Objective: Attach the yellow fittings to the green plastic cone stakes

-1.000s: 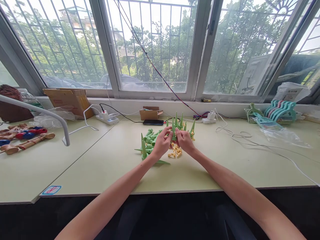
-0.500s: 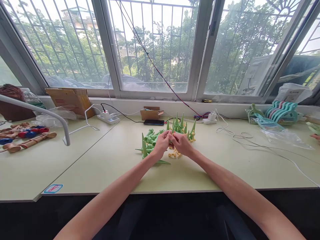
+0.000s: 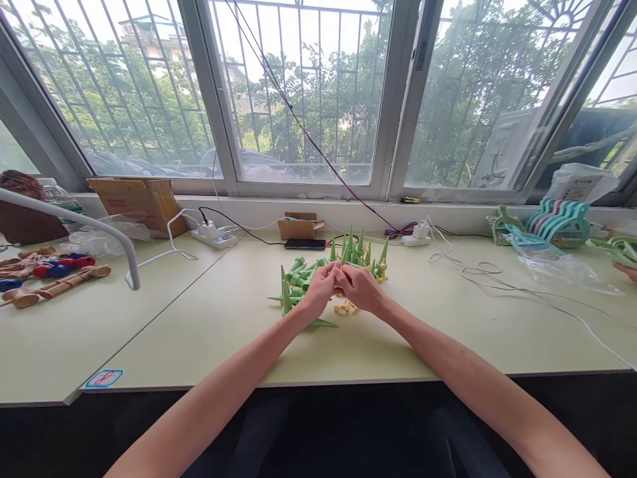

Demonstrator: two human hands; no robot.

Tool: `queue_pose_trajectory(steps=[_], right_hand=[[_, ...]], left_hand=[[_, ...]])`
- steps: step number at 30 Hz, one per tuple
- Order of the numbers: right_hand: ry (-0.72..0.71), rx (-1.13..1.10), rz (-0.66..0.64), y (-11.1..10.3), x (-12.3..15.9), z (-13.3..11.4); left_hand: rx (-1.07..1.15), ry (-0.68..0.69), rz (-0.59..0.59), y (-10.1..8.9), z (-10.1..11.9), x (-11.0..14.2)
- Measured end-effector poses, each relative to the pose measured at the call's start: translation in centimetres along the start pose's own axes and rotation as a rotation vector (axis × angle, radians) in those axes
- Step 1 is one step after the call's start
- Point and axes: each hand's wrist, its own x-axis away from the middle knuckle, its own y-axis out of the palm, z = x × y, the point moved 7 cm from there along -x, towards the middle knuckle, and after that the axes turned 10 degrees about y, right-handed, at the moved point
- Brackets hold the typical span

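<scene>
My left hand [image 3: 322,287] and my right hand [image 3: 364,287] meet at the fingertips above the middle of the table, both closed in a pinch. A green plastic cone was between them a second ago; now the fingers hide nearly all of what they hold. Behind my right hand, several green cones [image 3: 383,253] stand point up, with small yellow pegs at their bases. Loose yellow pegs [image 3: 345,309] lie below the hands. Left of my left hand are a heap of green cone pieces [image 3: 297,279], an upright cone [image 3: 285,292] and a cone lying flat [image 3: 324,323].
A phone [image 3: 304,244] and a small open carton [image 3: 300,228] are behind the heap. Power strips [image 3: 215,237] and white cables [image 3: 490,279] lie on the table. Wooden toys [image 3: 64,282] are far left; teal hangers [image 3: 560,222] and another person's hand [image 3: 628,271] are right.
The cone stood upright between my fingers; it is now hidden as my hands have drawn together. At the right edge another person's hand with green plastic pieces has come into view.
</scene>
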Motion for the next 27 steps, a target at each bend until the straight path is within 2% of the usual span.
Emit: queue_pose_trajectory(steps=[10, 16, 27], right_hand=[[0.002, -0.169, 0.045, 0.23, -0.20, 0.46], [0.005, -0.218, 0.061, 0.13, -0.19, 0.44], [-0.058, -0.199, 0.083, -0.19, 0.13, -0.31]], left_hand=[[0.038, 0.024, 0.036, 0.26, 0.03, -0.04], [0.108, -0.011, 0.029, 0.33, -0.15, -0.06], [0.265, -0.068, -0.054, 0.52, -0.37, 0.05]])
